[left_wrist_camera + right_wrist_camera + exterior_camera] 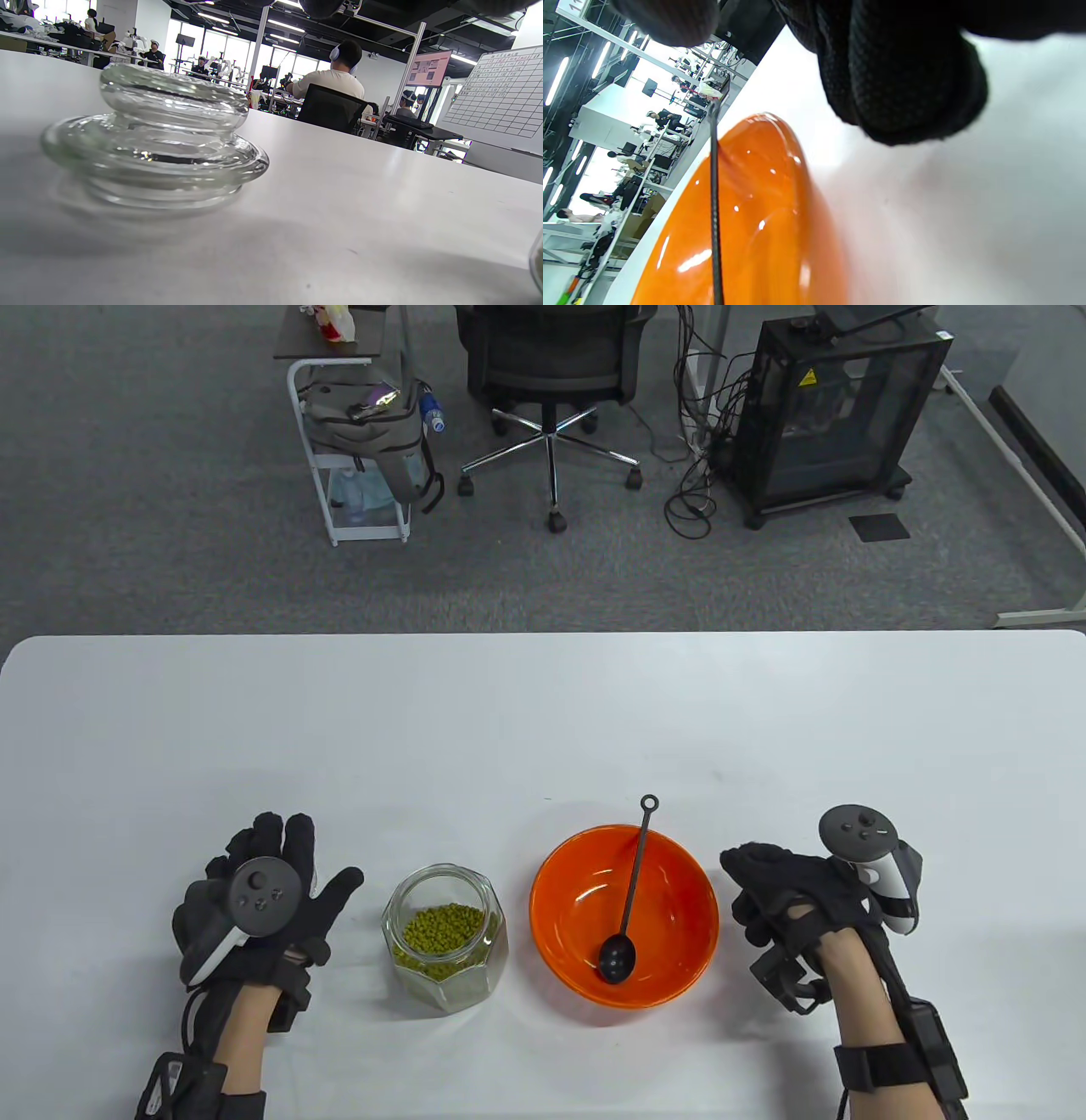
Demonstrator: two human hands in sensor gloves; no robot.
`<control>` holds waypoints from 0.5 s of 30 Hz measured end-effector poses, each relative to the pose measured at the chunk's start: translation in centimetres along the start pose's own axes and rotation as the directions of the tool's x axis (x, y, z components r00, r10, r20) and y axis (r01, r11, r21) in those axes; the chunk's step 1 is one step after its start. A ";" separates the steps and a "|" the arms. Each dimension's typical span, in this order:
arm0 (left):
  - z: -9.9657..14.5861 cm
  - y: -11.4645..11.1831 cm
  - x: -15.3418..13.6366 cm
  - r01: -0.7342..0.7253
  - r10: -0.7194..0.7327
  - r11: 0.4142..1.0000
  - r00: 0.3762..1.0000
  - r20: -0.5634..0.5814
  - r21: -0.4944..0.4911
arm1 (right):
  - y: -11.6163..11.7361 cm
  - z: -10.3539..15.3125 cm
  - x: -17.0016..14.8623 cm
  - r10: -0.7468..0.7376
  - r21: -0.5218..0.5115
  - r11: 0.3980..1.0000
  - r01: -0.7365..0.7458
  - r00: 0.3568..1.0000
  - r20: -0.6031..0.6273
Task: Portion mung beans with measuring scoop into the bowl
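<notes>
A glass jar (445, 937) of green mung beans (441, 929) stands open at the front of the table, left of centre. Right of it sits an orange bowl (560, 857) with the black measuring scoop (628, 899) lying inside, its handle leaning over the far rim. My left hand (310, 869) lies left of the jar, fingers straight and thumb spread, holding nothing. The jar's glass lid (157, 140) rests on the table close in front of that wrist; the table view hides it under the hand. My right hand (755, 912) sits just right of the bowl (763, 237), its fingers (912, 80) curled and holding nothing.
The white table (543, 712) stretches far beyond the objects. Past its far edge stand an office chair (547, 373), a white cart with a bag (365, 432) and a black cabinet (836, 415). People work at desks in the background of the wrist views.
</notes>
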State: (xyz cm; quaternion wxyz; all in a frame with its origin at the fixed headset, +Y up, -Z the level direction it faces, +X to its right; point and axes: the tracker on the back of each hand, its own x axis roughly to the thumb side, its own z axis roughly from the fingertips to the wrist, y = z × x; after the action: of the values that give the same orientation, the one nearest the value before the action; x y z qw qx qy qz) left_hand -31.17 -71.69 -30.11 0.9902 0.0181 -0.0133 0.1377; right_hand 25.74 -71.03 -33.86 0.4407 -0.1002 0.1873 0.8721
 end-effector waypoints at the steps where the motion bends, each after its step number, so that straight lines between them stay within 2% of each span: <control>1: 0.0 0.0 0.0 -0.002 0.002 1.000 1.000 0.000 0.001 | -0.1 -0.1 0.6 0.016 -0.003 1.000 -0.016 1.000 -0.001; 7: 0.0 0.2 -0.1 -0.007 0.007 1.000 1.000 0.002 0.012 | -0.1 -1.7 4.7 0.158 -0.027 0.987 -0.158 0.987 -0.015; 15: 0.0 0.3 -0.2 -0.013 0.013 1.000 1.000 0.007 0.005 | 1.7 -5.4 7.8 0.285 0.050 0.958 -0.282 0.956 -0.069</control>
State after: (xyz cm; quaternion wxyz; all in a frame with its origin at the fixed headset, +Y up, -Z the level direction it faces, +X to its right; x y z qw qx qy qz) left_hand -31.45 -71.43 -30.10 0.9892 0.0213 -0.0165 0.1441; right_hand 19.80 -68.49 -41.03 0.3057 -0.0964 0.2333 0.9180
